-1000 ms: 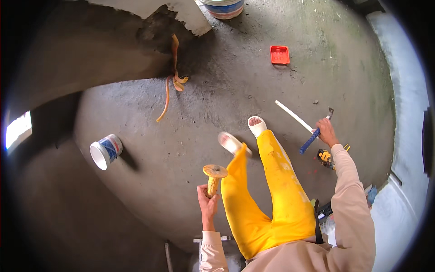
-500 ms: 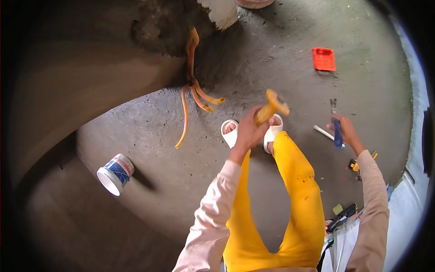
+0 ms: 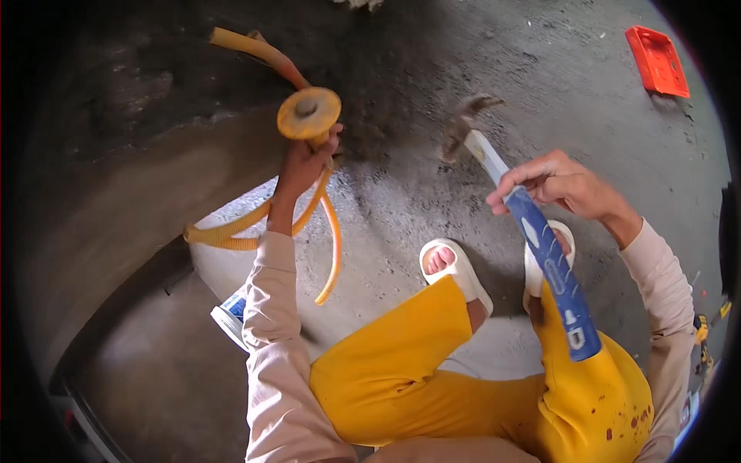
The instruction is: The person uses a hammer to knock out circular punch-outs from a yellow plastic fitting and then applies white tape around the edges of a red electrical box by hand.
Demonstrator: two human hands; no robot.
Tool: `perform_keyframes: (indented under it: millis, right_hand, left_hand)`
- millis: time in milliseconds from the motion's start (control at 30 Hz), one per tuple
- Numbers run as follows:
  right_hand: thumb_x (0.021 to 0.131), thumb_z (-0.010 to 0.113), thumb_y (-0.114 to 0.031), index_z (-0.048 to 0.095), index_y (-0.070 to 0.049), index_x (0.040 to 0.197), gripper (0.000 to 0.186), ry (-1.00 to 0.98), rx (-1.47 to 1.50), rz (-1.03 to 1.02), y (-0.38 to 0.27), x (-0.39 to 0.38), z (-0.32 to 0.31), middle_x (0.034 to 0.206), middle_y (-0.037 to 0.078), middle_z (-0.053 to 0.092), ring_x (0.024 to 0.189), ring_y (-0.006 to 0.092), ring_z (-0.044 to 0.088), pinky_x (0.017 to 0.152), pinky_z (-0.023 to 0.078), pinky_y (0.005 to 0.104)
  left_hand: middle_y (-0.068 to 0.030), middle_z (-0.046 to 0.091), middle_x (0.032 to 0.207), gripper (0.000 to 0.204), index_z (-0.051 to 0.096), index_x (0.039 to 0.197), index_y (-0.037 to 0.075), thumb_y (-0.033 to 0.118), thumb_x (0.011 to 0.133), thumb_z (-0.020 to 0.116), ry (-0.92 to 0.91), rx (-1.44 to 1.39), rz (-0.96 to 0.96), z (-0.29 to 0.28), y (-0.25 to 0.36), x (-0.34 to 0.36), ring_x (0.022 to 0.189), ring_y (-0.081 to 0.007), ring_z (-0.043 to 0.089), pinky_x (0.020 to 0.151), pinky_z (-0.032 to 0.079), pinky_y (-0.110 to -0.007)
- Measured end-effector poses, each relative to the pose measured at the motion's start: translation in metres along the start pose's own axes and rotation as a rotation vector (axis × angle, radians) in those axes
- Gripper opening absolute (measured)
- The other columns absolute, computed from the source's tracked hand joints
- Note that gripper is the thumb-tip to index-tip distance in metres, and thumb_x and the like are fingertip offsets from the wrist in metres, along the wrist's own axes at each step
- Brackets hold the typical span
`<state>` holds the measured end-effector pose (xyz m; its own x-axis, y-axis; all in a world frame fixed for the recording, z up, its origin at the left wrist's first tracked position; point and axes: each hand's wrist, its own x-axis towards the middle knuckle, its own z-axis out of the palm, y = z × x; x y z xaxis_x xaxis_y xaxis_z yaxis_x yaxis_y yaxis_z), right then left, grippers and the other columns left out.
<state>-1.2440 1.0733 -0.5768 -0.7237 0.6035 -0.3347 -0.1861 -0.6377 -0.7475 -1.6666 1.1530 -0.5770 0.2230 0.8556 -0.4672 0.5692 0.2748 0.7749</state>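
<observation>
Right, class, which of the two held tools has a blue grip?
The hammer in the right hand. The yellow tool in the left hand shows no blue and is broad and round on top.

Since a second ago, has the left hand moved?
Yes: the left hand has moved forward, toward the orange tubes, and now overlaps them in view.

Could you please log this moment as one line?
left hand: grips yellow tool | right hand: holds blue-handled hammer | near left hand: yellow tubes | floor: red box
</observation>
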Motion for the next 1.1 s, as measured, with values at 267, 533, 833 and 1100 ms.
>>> perform_keyframes:
  millis: [267, 533, 833, 1100]
  right_hand:
    - [0.081, 0.064, -0.001, 0.055, 0.001, 0.107, 0.028, 0.125, -0.088, 0.063, 0.036, 0.007, 0.0, 0.099, 0.015, 0.065, 0.08, 0.0156, 0.067, 0.064, 0.055, 0.0249]
    - [0.08, 0.055, 0.004, 0.041, 0.004, 0.134, 0.057, 0.398, -0.114, 0.109, 0.05, -0.001, 0.012, 0.101, 0.011, 0.06, 0.061, 0.0109, 0.057, 0.05, 0.049, 0.0243]
    - [0.091, 0.061, -0.014, 0.045, -0.001, 0.137, 0.051, 0.445, -0.628, -0.087, 0.03, 0.033, 0.049, 0.083, 0.017, 0.065, 0.065, 0.0231, 0.063, 0.064, 0.05, 0.0338]
    - [0.092, 0.059, -0.015, 0.048, -0.002, 0.133, 0.045, 0.387, -0.885, -0.399, 0.01, 0.054, 0.049, 0.084, 0.019, 0.062, 0.07, 0.0271, 0.063, 0.068, 0.048, 0.0348]
  left_hand:
    - [-0.0007, 0.063, 0.111, 0.03, 0.059, 0.12, 0.008, 0.007, 0.091, 0.067, 0.102, -0.124, 0.012, -0.006, -0.04, 0.0, 0.1, -0.0101, 0.06, 0.09, 0.05, -0.027]
    - [-0.0028, 0.068, 0.106, 0.027, 0.062, 0.115, 0.007, 0.013, 0.09, 0.069, 0.062, 0.243, 0.059, 0.013, -0.029, 0.026, 0.1, -0.0143, 0.064, 0.088, 0.051, -0.03]
    - [-0.0008, 0.067, 0.104, 0.027, 0.062, 0.111, 0.009, 0.015, 0.086, 0.071, 0.076, 0.211, 0.075, 0.004, -0.042, 0.025, 0.102, -0.015, 0.063, 0.093, 0.048, -0.032]
    - [-0.0037, 0.068, 0.102, 0.034, 0.061, 0.114, 0.007, 0.017, 0.084, 0.072, 0.167, 0.351, 0.17, 0.013, -0.044, 0.031, 0.099, -0.0187, 0.064, 0.09, 0.049, -0.033]
